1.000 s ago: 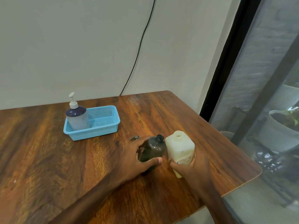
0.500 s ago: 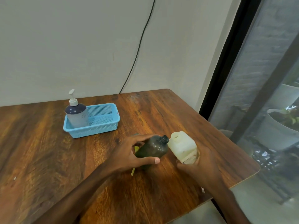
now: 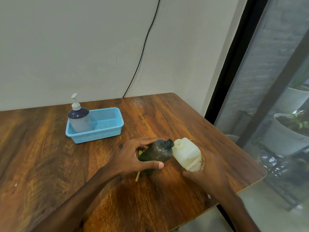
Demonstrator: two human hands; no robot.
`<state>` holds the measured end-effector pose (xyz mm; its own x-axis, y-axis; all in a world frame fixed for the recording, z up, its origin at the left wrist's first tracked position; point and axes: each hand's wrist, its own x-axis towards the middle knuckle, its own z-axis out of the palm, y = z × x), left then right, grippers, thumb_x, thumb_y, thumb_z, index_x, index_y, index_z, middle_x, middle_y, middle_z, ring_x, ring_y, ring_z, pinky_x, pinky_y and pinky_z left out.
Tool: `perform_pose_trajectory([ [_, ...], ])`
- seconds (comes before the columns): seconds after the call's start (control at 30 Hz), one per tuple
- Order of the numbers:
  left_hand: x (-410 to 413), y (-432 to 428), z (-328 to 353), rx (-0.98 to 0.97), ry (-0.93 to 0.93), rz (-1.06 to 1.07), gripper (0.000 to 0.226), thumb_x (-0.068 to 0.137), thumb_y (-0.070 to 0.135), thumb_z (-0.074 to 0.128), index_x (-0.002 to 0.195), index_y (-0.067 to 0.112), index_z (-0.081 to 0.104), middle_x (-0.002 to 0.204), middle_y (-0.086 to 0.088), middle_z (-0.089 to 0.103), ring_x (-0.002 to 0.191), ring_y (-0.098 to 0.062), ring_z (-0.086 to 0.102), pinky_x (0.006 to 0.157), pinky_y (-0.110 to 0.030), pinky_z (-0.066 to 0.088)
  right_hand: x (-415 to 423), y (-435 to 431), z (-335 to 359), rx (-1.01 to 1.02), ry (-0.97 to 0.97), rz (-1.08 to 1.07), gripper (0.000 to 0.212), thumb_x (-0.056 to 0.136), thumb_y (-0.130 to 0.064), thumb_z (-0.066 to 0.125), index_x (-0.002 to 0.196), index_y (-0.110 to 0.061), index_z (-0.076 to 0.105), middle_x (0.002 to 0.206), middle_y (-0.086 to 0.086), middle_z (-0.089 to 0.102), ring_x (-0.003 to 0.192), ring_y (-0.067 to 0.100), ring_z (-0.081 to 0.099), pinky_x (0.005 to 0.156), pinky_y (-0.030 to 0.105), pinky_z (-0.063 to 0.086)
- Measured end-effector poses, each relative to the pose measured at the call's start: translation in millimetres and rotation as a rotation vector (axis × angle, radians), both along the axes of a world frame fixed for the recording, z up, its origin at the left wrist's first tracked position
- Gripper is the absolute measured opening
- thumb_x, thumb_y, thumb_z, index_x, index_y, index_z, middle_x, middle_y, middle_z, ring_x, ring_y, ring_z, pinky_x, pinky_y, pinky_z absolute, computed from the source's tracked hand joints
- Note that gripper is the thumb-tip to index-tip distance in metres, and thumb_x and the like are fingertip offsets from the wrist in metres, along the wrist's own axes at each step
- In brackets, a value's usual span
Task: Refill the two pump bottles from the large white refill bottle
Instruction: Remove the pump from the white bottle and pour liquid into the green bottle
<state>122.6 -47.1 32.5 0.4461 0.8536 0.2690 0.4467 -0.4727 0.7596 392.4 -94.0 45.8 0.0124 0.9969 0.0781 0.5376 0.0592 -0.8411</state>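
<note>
My left hand (image 3: 133,158) grips a dark green pump bottle (image 3: 157,152) with its pump off, tilted so its open neck points right. My right hand (image 3: 207,169) grips the large white refill bottle (image 3: 186,152), uncapped and tipped left, its mouth right beside the dark bottle's neck. A yellow-green pump tube (image 3: 138,176) lies on the table under my left hand, mostly hidden. The second pump bottle (image 3: 79,118), greyish with a dark top and white pump, stands upright in the left end of a blue basket (image 3: 107,131).
The wooden table (image 3: 41,161) ends close on the right (image 3: 250,186), near my right hand. A black cable (image 3: 142,52) runs down the wall behind. A glass door with plant pots (image 3: 287,129) outside lies to the right.
Both bottles have tipped from upright toward each other, and their open necks have come together. The basket and its bottle have not moved.
</note>
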Motion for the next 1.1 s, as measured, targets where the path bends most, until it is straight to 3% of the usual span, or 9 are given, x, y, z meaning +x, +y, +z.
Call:
perform_pose_trajectory([
  [0.3, -1, 3, -1, -0.003, 0.013, -0.009, 0.076, 0.076, 0.053, 0.089, 0.145, 0.041, 0.058, 0.138, 0.023, 0.064, 0.131, -0.006, 0.058, 0.105, -0.040, 0.056, 2, -3, 3, 0.000, -0.046, 0.016, 0.093, 0.069, -0.023, 0.094, 0.148, -0.028, 0.045, 0.111, -0.034, 0.043, 0.112, 0.003, 0.044, 0.067, 0.009, 0.036],
  [0.43, -1, 4, -3, -0.003, 0.030, -0.012, 0.076, 0.077, 0.052, 0.089, 0.145, 0.043, 0.057, 0.140, 0.023, 0.063, 0.132, -0.006, 0.057, 0.106, -0.040, 0.055, 4, -2, 0, 0.008, -0.119, -0.003, 0.094, 0.069, -0.026, 0.094, 0.149, -0.026, 0.045, 0.137, -0.009, 0.056, 0.109, 0.002, 0.041, 0.067, 0.009, 0.036],
  [0.77, 2, 2, -8, -0.015, 0.032, -0.011, 0.077, 0.076, 0.057, 0.089, 0.145, 0.045, 0.056, 0.138, 0.023, 0.063, 0.131, -0.008, 0.058, 0.105, -0.042, 0.056, 10, -2, -1, 0.084, -0.234, 0.000, 0.089, 0.066, -0.026, 0.096, 0.142, -0.027, 0.049, 0.111, -0.025, 0.043, 0.112, 0.006, 0.047, 0.070, 0.007, 0.034],
  [0.93, 4, 1, -7, -0.004, 0.038, -0.001, 0.077, 0.076, 0.056, 0.089, 0.145, 0.044, 0.057, 0.136, 0.025, 0.064, 0.129, -0.006, 0.059, 0.104, -0.041, 0.056, 12, -3, 3, 0.110, -0.277, 0.026, 0.086, 0.068, -0.028, 0.094, 0.141, -0.027, 0.049, 0.119, -0.017, 0.049, 0.111, 0.003, 0.043, 0.074, 0.005, 0.032],
  [1.03, 5, 0, -10, -0.012, 0.056, 0.020, 0.079, 0.074, 0.062, 0.087, 0.145, 0.047, 0.055, 0.138, 0.027, 0.063, 0.128, -0.002, 0.059, 0.104, -0.038, 0.056, 13, -3, 3, 0.143, -0.275, 0.026, 0.082, 0.067, -0.026, 0.095, 0.136, -0.029, 0.051, 0.112, -0.025, 0.046, 0.113, 0.006, 0.051, 0.074, 0.004, 0.033],
  [1.1, 6, 0, -11, -0.010, 0.067, 0.039, 0.082, 0.072, 0.069, 0.085, 0.146, 0.050, 0.053, 0.139, 0.028, 0.062, 0.128, -0.001, 0.059, 0.104, -0.039, 0.057, 12, -4, 6, 0.167, -0.282, 0.023, 0.079, 0.066, -0.027, 0.095, 0.127, -0.038, 0.046, 0.104, -0.034, 0.043, 0.103, 0.000, 0.051, 0.072, 0.005, 0.033],
])
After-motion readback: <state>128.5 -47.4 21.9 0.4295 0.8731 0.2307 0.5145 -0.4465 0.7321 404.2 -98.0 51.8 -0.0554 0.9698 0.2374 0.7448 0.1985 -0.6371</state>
